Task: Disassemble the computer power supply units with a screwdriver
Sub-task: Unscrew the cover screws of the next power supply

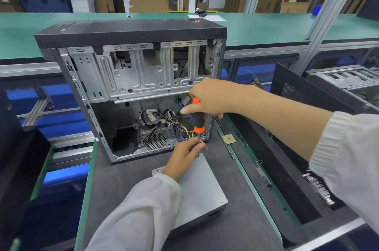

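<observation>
Lying flat on the dark worktop point(114, 185), just in front of an opened computer case point(131, 78): a grey power supply unit point(202, 191). Gripping the orange-and-black handle of an upright screwdriver point(198, 120) with the right hand point(209, 96), fingers curled round it. Pinching the metal shaft low down with the left hand point(184, 157), tip pressing at the unit's far corner. Trailing inside the case, a bundle of cables point(164, 121).
</observation>
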{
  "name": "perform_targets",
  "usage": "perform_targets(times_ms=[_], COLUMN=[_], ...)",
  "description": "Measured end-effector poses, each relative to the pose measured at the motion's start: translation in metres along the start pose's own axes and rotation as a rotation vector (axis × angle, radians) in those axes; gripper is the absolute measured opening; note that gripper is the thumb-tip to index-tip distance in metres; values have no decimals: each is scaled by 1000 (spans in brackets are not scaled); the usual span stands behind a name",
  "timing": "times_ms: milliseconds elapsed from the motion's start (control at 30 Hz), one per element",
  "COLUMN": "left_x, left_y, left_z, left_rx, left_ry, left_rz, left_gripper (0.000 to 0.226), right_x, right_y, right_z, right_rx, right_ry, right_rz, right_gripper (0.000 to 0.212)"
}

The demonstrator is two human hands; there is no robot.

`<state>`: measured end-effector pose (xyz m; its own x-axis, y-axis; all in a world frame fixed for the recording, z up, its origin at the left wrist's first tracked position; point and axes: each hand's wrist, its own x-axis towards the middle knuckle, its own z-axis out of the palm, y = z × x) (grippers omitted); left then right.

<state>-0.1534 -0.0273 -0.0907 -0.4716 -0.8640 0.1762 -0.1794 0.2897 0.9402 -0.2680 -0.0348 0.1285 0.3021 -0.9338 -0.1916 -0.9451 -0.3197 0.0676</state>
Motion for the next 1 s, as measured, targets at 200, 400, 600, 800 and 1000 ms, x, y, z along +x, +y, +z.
perform_targets(times_ms=[200, 400, 600, 800, 1000], left_x=[0, 0, -1, -5, -8], left_y=[5, 5, 1, 11, 15], left_z=[-1, -3, -20, -13, -13], left_rx=[-21, -19, 394, 606, 675], left_ry=[-20, 11, 4, -13, 44], left_rz=[-31, -95, -144, -48, -45], left_gripper=[22, 7, 8, 14, 15], right_x=[-8, -6, -17, -20, -28], right_y=[9, 1, 6, 1, 5], right_z=[-8, 10, 2, 12, 13], right_rx=[354, 268, 436, 498, 508], right_ry=[-157, 45, -76, 26, 116], right_rz=[-96, 80, -20, -45, -29], right_gripper=[28, 36, 34, 33, 30])
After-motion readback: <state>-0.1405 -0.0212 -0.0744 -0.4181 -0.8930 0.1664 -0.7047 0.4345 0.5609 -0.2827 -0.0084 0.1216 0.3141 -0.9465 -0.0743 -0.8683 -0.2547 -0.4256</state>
